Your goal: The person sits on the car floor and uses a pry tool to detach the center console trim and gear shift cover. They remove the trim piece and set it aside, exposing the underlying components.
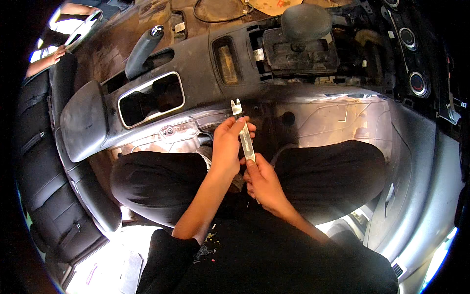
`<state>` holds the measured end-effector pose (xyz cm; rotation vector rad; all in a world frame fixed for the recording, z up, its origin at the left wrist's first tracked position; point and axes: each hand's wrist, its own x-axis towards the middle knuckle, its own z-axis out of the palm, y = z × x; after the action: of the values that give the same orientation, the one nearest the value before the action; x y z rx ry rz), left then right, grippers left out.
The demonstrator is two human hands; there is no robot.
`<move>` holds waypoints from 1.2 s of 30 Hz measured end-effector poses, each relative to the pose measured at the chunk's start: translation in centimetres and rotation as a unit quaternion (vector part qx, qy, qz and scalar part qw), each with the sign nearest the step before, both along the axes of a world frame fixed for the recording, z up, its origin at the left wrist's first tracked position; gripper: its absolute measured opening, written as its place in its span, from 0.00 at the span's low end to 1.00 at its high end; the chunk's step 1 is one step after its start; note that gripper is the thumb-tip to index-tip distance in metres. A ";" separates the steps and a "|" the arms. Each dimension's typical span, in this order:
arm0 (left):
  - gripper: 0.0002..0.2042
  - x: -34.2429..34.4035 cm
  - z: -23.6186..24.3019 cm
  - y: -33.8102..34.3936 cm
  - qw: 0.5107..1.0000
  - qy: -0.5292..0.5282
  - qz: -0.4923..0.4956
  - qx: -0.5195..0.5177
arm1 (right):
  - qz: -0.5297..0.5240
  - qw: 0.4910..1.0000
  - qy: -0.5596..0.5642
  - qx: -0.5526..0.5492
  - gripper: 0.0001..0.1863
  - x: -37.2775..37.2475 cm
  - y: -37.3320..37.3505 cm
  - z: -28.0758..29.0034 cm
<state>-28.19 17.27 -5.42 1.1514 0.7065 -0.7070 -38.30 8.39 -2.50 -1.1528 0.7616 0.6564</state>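
Both my hands hold a flat metal trim removal tool [248,142] with a forked tip pointing up and away from me. My left hand [228,141] grips it just below the fork, thumb lying along its face. Lower down, my right hand [264,182] pinches the near end between thumb and fingers. The fork reaches up in front of the side of a dark centre console [198,63]; whether it touches the console I cannot tell.
On the console are a handbrake lever [142,54], a silver-rimmed cup holder opening [122,108], an armrest [83,122] and a gear knob [306,23]. Bare metal floor [338,122] lies beyond my knees. A black seat [41,176] stands left; another person's hand [58,54] shows behind it.
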 end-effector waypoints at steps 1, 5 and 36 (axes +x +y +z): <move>0.12 0.3 0.0 0.1 1.000 0.002 -0.001 -0.002 | -0.008 1.000 0.014 0.014 0.12 0.2 0.2 0.1; 0.14 1.8 0.6 0.5 0.999 0.019 -0.036 0.008 | -0.020 0.999 0.024 0.038 0.12 0.6 0.1 0.7; 0.14 3.8 -0.5 0.6 0.998 0.032 -0.049 -0.023 | -0.004 0.987 0.082 0.139 0.10 3.4 -1.7 2.7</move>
<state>-24.36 17.88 -5.94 1.1308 0.6874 -0.8412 -34.94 6.66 0.23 -0.8475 0.7840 0.8304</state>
